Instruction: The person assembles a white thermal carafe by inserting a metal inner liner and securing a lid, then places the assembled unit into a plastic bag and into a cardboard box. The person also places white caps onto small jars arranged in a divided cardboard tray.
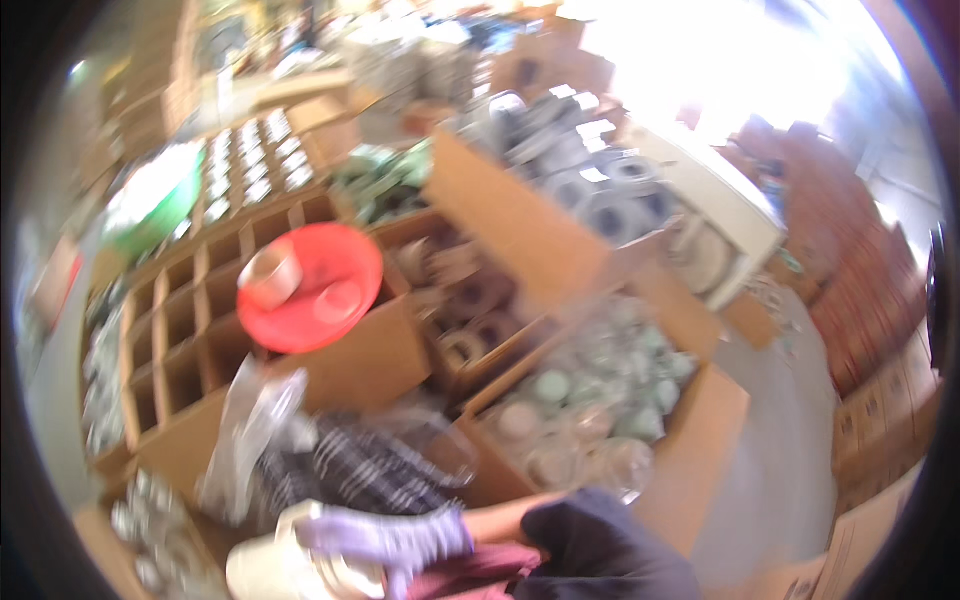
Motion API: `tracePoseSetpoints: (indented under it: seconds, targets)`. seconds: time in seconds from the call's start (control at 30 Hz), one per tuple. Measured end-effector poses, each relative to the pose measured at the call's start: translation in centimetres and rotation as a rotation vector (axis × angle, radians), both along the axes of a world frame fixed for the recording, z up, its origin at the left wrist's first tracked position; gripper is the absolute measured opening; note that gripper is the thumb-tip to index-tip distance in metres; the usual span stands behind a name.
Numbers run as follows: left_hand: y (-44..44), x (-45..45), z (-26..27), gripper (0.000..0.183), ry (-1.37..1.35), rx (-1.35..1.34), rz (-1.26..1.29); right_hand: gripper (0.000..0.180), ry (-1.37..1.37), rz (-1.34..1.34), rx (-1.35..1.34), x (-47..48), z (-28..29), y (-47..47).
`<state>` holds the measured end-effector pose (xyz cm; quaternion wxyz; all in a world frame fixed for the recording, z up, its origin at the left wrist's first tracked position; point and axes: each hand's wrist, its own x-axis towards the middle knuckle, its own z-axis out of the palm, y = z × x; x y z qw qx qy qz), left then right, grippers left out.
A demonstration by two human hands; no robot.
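In a pale lavender glove, my right hand (pixel 386 534) reaches in from the lower right, its fingers closed over a cream-white object (pixel 259 571). Motion blur hides what kind of object this is. My left hand is out of view. Just beyond the glove lie a dark plaid cloth (pixel 367 459) and a clear plastic bag (pixel 238 442). A round red dish (pixel 349 259) rests on a cardboard carton with dividers (pixel 159 315); a whitish cup (pixel 274 274) and a small reddish round piece (pixel 337 300) sit in it.
An open carton (pixel 694 465) to the right holds clear and greenish wrapped items (pixel 585 405). Behind it stands another carton (pixel 517 225) with its flap raised. Grey rolled items (pixel 600 195), a green container (pixel 161 221) and stacked cartons (pixel 862 285) surround the area. Clear glassware (pixel 154 532) fills the lower left.
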<state>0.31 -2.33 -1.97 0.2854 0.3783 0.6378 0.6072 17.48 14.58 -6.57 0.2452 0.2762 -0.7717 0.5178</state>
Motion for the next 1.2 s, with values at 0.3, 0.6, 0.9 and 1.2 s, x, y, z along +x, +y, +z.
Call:
tracePoseSetpoints:
  seconds: [0.3,0.6,0.9,1.2]
  targets:
    - [0.6,2.5,2.2,0.084,0.208,0.076,0.019,0.085,-0.092,0.075,-0.030,-6.0,5.2,0.5]
    - [-4.0,4.3,-1.8,0.074,-0.064,0.225,0.260,0.080,-0.166,-0.222,-0.124,-6.9,8.4,0.3]
    - [-2.8,2.8,-3.0,0.064,-0.128,0.236,0.214,0.072,-0.033,-0.342,-0.101,-6.4,10.4,0.4]
    - [-3.1,1.8,-3.1,0.055,-0.128,0.181,0.309,0.070,-0.125,-0.544,-0.308,-5.6,8.1,2.0]
